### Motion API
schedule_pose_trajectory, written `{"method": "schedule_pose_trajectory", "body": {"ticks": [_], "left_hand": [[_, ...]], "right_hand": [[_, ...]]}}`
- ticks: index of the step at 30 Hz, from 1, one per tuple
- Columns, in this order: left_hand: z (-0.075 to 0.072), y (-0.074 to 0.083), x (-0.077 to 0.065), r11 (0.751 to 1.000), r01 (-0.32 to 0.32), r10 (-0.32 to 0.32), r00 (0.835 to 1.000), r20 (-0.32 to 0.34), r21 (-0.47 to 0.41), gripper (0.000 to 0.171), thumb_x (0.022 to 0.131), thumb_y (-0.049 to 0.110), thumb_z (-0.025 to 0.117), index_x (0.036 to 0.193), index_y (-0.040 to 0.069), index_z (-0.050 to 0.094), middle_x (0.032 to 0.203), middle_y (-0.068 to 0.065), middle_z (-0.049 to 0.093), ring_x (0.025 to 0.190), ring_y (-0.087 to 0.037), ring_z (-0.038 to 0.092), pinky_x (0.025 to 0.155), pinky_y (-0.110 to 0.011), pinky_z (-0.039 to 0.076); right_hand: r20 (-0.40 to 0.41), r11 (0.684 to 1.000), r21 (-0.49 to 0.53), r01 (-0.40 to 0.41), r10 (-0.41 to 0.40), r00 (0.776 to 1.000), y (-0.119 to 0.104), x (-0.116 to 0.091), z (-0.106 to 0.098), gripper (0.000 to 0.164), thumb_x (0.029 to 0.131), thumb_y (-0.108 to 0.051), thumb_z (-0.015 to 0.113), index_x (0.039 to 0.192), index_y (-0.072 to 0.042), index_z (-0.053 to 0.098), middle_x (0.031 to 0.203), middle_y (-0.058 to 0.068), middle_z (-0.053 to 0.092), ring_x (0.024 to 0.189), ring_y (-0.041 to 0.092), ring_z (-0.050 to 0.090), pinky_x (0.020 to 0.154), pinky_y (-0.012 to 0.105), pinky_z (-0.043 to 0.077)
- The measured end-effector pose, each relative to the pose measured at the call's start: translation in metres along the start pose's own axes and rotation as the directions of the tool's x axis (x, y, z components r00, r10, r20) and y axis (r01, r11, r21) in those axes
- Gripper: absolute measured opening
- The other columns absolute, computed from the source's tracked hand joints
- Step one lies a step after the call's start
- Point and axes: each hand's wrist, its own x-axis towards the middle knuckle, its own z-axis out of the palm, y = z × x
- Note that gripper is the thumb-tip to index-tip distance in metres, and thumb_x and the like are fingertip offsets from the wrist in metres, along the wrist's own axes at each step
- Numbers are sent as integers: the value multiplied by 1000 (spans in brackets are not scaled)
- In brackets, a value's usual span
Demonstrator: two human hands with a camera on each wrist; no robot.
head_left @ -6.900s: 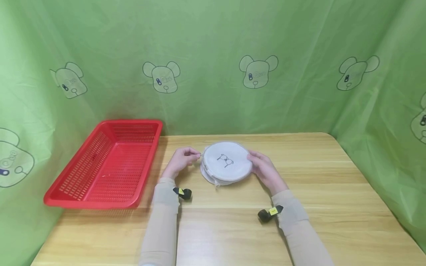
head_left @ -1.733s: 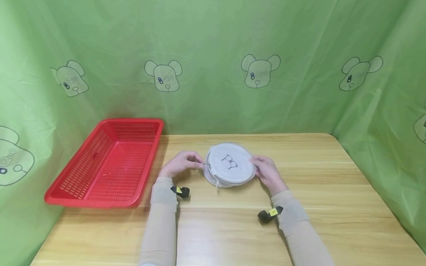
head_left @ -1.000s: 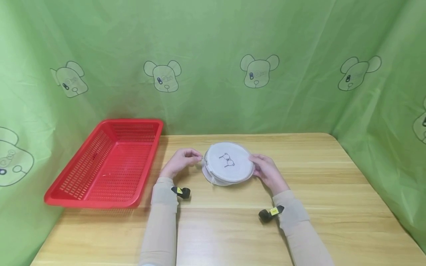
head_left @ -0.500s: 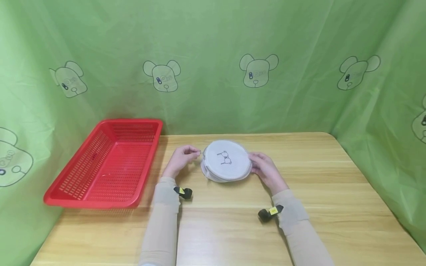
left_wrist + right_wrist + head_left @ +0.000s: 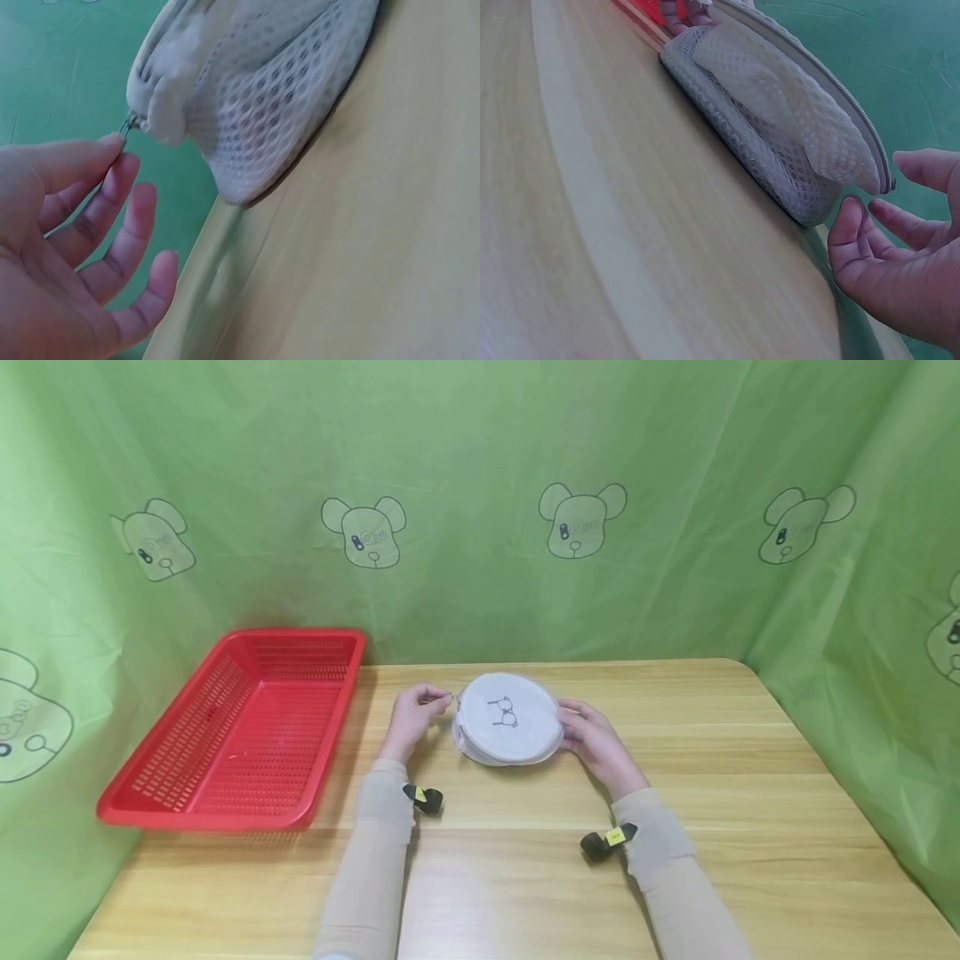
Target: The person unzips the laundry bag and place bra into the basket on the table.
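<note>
A round white mesh laundry bag point(image 5: 517, 731) with a small dark line drawing on its top stands near the middle of the table. At its left rim my left hand point(image 5: 412, 718) pinches the zipper pull point(image 5: 126, 127) between thumb and forefinger, the other fingers loosely bent. My right hand point(image 5: 596, 739) holds the opposite edge, thumb at the upper rim and fingers lower down. The right wrist view shows zipper teeth point(image 5: 840, 86) along the rim and sagging mesh below it. What is inside the bag cannot be seen.
To the left stands a red plastic basket point(image 5: 333, 752) with slotted walls. The wooden table point(image 5: 750, 827) ends at a green curtain point(image 5: 480, 602) with printed bear heads, which hangs behind and on both sides.
The bag has turned clockwise and shifted slightly back and left over the last frames. My left hand has moved away from me with the zipper pull; the right hand stays at the edge.
</note>
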Motion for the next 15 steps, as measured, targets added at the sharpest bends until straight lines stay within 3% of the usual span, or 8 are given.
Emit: {"method": "schedule_pose_trajectory", "body": {"ticks": [8,15], "left_hand": [[8,1,-1,1000,24,-24,997,-79,-11,17,85,12,71,101,5,70,99,-11,69,87,-19,63,86,-41,55],[12,0,-1,998,62,-60,993,-103,17,17,85,12,71,101,5,70,101,-11,70,88,-16,62,83,-31,53]], "right_hand": [[-26,998,7,-55,55,998,-1,3,2,56,98,-16,55,147,0,32,90,-5,65,78,8,62,74,23,55],[-26,998,7,-64,64,998,-2,3,1,57,98,-16,55,148,-2,31,87,-7,66,76,8,62,71,22,53]]}}
